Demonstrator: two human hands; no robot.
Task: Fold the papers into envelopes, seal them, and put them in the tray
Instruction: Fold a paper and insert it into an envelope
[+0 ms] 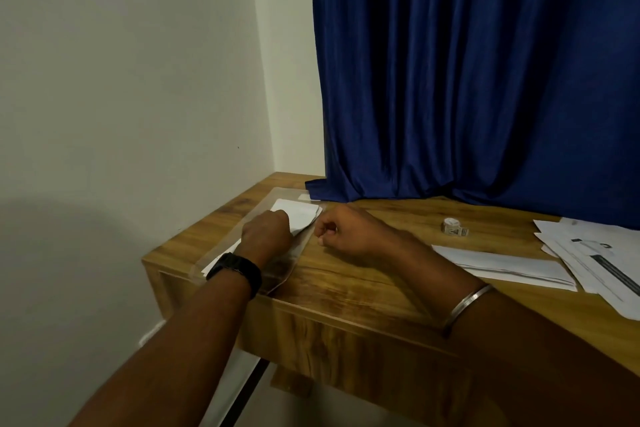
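A clear plastic tray [294, 191] lies at the left end of the wooden desk [363, 281]. White folded envelopes [299, 213] lie inside it. My left hand [266, 236], a black watch on its wrist, rests curled on those envelopes inside the tray. Its fingers are hidden, so whether they grip the paper is unclear. My right hand [343, 232] is a loose fist on the desk just right of the tray's edge, with nothing visible in it. A flat white envelope [502, 263] lies on the desk to the right.
A small roll of stickers [453, 226] stands on the desk behind my right forearm. A messy pile of printed papers [595, 253] covers the right end. A blue curtain [478, 73] hangs down onto the desk's back edge. A white wall runs along the left.
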